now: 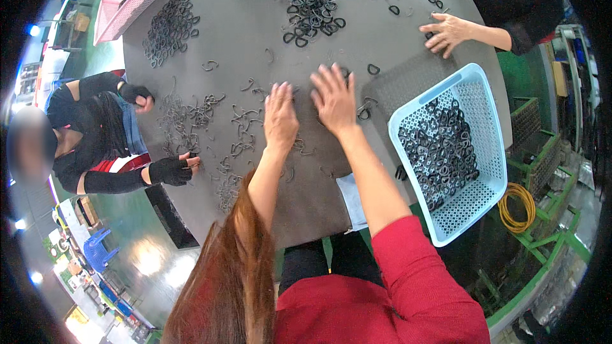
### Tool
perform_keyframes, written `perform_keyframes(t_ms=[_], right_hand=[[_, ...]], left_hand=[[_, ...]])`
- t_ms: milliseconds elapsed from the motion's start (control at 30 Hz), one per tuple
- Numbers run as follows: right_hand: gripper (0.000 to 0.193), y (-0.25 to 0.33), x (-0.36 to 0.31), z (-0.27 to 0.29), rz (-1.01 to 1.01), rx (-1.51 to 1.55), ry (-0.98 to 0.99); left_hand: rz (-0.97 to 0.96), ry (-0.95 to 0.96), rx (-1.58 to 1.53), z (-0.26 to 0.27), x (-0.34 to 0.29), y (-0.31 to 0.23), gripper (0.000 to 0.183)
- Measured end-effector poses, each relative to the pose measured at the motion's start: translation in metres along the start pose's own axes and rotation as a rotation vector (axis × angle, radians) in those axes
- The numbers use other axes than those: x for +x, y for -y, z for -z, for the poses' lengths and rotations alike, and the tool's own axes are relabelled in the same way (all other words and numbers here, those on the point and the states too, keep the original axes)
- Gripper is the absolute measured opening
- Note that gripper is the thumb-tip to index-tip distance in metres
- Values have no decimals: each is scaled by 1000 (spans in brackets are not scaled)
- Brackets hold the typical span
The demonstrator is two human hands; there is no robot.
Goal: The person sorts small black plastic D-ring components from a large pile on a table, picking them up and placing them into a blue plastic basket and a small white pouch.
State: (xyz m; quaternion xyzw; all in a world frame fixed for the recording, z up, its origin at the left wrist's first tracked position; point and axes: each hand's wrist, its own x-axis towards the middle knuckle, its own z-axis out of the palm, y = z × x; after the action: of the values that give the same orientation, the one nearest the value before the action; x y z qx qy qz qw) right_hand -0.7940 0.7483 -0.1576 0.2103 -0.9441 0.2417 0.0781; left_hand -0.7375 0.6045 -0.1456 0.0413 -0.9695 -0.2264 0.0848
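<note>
My left hand (280, 118) lies over the middle of the grey table (319, 207), fingers stretched out side by side, with thin curved dark scraps (242, 121) just to its left. Close by on the right, my right hand (336, 99) has its fingers spread, palm down. A black ring shows partly at its fingertips, and whether the hand touches it is unclear. Another black D-shaped ring (373, 69) lies a little to the right. Nothing is visibly gripped in either hand; what lies beneath the palms is hidden.
A light blue basket (448, 79) of black rings stands at the right table edge. Heaps of rings (312, 13) lie on the far side. A pink basket (105, 16) is far left. A co-worker's gloved hands (172, 171) are left; another person's bare hand (446, 33) is far right.
</note>
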Motion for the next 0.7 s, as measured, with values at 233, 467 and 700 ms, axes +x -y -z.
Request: perform_keyframes(t_ms=[233,467,700], right_hand=[[38,27,-11,35,-201,67,-142],[24,-7,-9,24,-172,45,-193],[18,30,-70,53,-641,786,-305]], left_hand=[[156,-113,-48,37,-36,12,36],[40,-82,-166,26,-19,-20,33],[90,11,-16,11,-15,-49,36]])
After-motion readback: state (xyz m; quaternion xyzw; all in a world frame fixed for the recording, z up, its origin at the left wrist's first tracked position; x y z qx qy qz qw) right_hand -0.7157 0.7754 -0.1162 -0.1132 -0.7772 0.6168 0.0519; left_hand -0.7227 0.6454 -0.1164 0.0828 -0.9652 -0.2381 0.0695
